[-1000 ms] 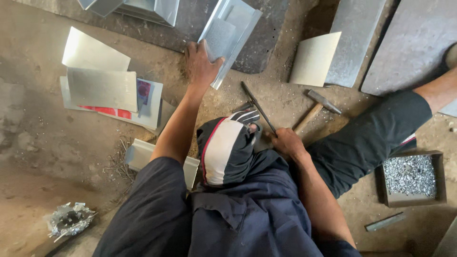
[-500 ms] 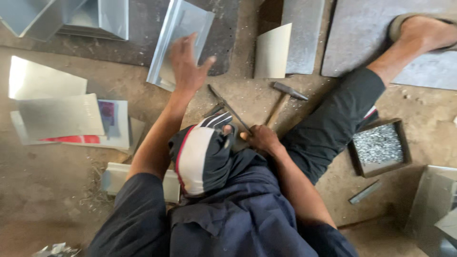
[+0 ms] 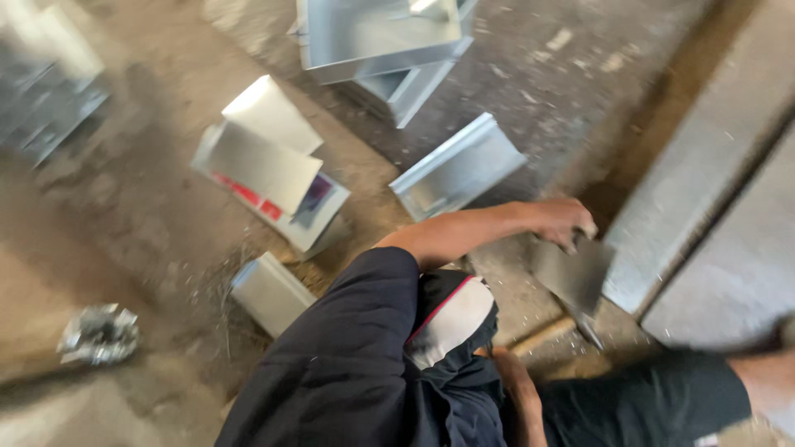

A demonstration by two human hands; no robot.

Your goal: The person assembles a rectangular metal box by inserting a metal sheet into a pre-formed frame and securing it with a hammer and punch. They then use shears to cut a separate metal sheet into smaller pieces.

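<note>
Sheet (image 3: 573, 275), a small grey metal piece, hangs pinched in our left hand (image 3: 561, 222) over the floor (image 3: 149, 215), beside the slabs (image 3: 704, 190). Our right hand (image 3: 509, 372) rests near a wooden handle (image 3: 542, 335); we cannot tell its grip. Holding the sheet by one edge, clear of burrs, seems wisest. We count one folded channel (image 3: 455, 170), two trays (image 3: 381, 37), one small box (image 3: 269, 291).
</note>
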